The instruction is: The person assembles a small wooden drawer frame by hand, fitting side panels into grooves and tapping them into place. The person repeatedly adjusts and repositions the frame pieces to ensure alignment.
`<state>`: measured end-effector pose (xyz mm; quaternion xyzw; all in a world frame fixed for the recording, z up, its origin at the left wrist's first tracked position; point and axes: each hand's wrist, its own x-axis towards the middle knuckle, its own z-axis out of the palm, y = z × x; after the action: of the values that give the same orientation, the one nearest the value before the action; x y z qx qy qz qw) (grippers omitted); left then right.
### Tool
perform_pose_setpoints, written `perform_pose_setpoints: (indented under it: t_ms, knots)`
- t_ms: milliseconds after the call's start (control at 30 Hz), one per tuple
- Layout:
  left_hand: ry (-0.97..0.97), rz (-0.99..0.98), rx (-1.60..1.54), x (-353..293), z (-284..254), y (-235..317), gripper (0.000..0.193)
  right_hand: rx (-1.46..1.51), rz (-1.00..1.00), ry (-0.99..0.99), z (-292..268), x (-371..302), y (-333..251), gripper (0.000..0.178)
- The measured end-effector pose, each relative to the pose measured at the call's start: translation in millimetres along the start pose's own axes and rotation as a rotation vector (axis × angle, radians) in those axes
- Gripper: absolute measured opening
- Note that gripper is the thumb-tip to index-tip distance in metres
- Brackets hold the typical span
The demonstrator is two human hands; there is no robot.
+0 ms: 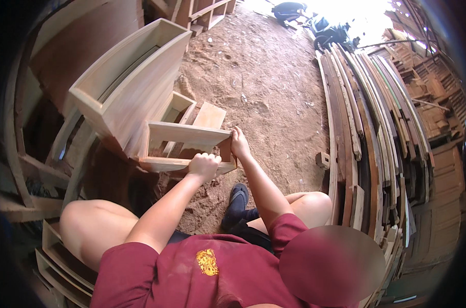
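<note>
An open, box-like wooden drawer frame (189, 134) of pale wood lies in front of me. My left hand (205, 166) is closed in a fist over its near side, close to the right end. Whether anything small is inside that fist is hidden. At the frame's far right corner, my right hand (239, 143) grips the end board, fingers over the top edge. The frame's left end meets a larger, deep wooden drawer box (140, 84), which stands tilted. Just beyond the frame lies a short flat board (210, 116).
Long planks (369, 138) are stacked along the right, with a small wood block (323, 160) beside them. More wooden furniture parts (89, 46) stand at the left. Sandy ground (266, 92) runs between, toward motorbikes (335, 33) at the far end. My sandalled foot (236, 203) is near the frame.
</note>
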<state>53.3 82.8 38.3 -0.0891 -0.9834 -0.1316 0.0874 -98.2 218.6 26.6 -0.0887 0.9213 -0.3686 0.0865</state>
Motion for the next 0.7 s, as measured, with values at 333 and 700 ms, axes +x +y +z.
perform_pose_setpoints:
  t_ms: [333,700]
  knots:
    - [0.110,0.045,0.044,1.6,9.5,-2.1,0.012,-0.030,0.024,-0.028,0.3,22.7,-8.6,0.056]
    - [0.108,0.052,0.018,5.1,4.2,7.6,0.031,0.000,0.153,-0.011,-4.7,28.0,-0.8,0.047]
